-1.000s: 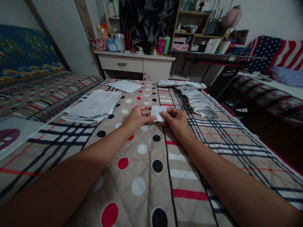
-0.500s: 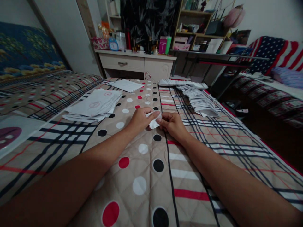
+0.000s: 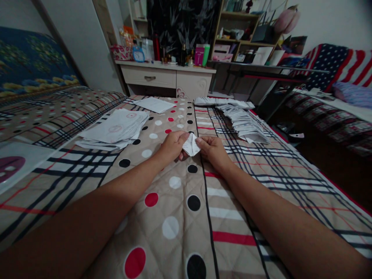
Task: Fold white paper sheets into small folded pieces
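A small piece of folded white paper [image 3: 191, 145] is held over the middle of the bedspread [image 3: 170, 182], its corner pointing up and creases showing on its face. My left hand [image 3: 174, 145] pinches its left side, thumb on top. On the right side, my right hand [image 3: 213, 148] grips it between thumb and fingers. Both hands are closed, with some fingertips hidden behind the paper. To the left lies a stack of white paper sheets [image 3: 114, 128] with faint red stamps. A row of folded paper pieces [image 3: 242, 122] leans together on the right.
Another white sheet [image 3: 155, 105] lies beyond the stack, and a long bundle of folded paper [image 3: 223, 102] lies at the bed's far end. A pale dresser [image 3: 162, 79] stands behind the bed. At left is a plastic-looking white item [image 3: 31, 157] with a purple patch.
The paper went from a flat square to a tilted, creased shape with a pointed top. Both hands shifted their grip on it and stayed near the same spot.
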